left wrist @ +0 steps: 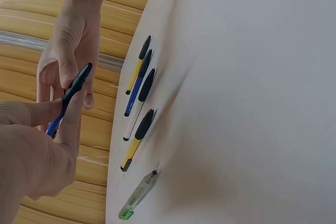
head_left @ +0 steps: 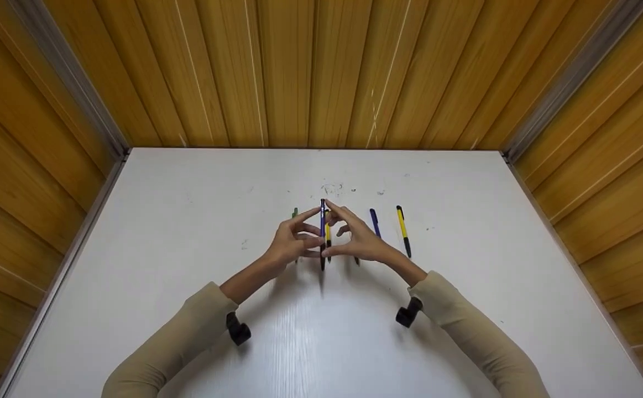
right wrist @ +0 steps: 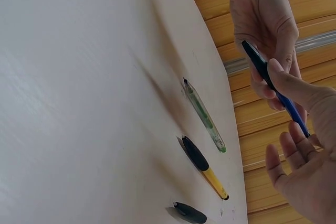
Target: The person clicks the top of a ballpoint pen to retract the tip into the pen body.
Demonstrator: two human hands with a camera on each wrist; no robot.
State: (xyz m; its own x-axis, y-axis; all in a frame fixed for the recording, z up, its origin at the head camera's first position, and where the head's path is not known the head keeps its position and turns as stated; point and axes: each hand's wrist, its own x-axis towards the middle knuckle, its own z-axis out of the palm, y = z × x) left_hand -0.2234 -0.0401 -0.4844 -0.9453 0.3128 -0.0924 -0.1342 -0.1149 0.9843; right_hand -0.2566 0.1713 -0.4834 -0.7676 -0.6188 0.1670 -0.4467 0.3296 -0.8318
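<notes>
A blue pen (head_left: 323, 221) with a black grip is held up over the table between both hands. My left hand (head_left: 293, 240) pinches it from the left, index finger near its top and thumb lower on the barrel. From the other side, the right hand (head_left: 361, 239) grips it too, with its index finger at the top end and its thumb on the dark grip. In the right wrist view the pen (right wrist: 286, 100) slants past the right thumb, its grip end towards the left hand (right wrist: 270, 22). The right hand's other fingers are loosely bent away from the barrel.
On the white table (head_left: 188, 221), a row of pens lies beneath and beyond the hands: a clear green pen (left wrist: 139, 195), a yellow pen (left wrist: 137, 140), a white pen (left wrist: 139, 106), another blue pen (left wrist: 138, 83) and a second yellow pen (head_left: 403, 229). Wood-panelled walls (head_left: 288, 72) enclose the table.
</notes>
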